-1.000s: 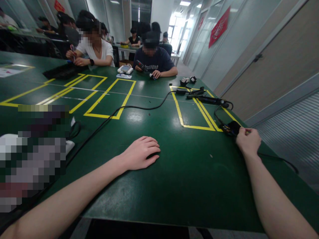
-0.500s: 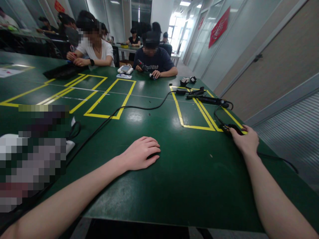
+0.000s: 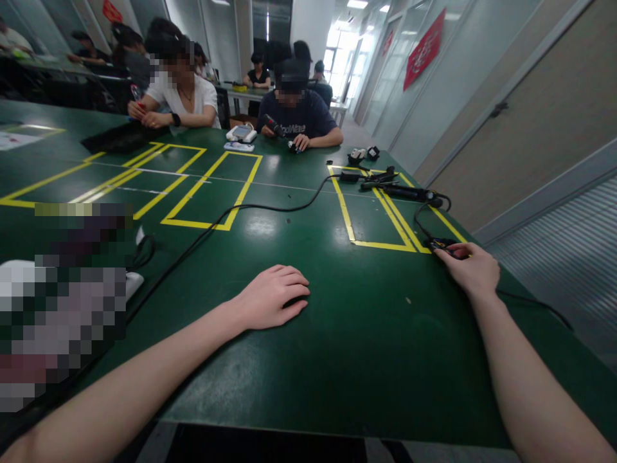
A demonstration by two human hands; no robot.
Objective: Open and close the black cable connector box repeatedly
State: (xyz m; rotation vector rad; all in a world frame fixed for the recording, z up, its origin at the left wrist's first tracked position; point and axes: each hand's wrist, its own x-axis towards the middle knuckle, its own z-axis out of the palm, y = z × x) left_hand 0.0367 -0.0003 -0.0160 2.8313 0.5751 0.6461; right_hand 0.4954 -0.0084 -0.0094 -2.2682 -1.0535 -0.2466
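Note:
My left hand (image 3: 274, 297) lies palm down on the green table (image 3: 328, 379), fingers stretched out and slightly curled, holding nothing. At the right side of the table, my right hand (image 3: 475, 270) has its thumb and fingers on a small black device (image 3: 446, 245) with yellowish marks and a cord on it. My hand hides part of the device, so its exact kind does not show. Just beyond it lies a black rod-shaped tool (image 3: 409, 194), its thin cable looping towards the device.
Yellow tape (image 3: 380, 245) marks rectangles on the table. A long black cable (image 3: 265, 207) crosses it from the left to a black adapter (image 3: 350, 176). Two small black-and-white parts stand at the far right edge. Across the table sit two people, near a white device with a screen (image 3: 241, 133).
The fingers of my right hand have shifted left and closed further over the black device. My left hand stays in place.

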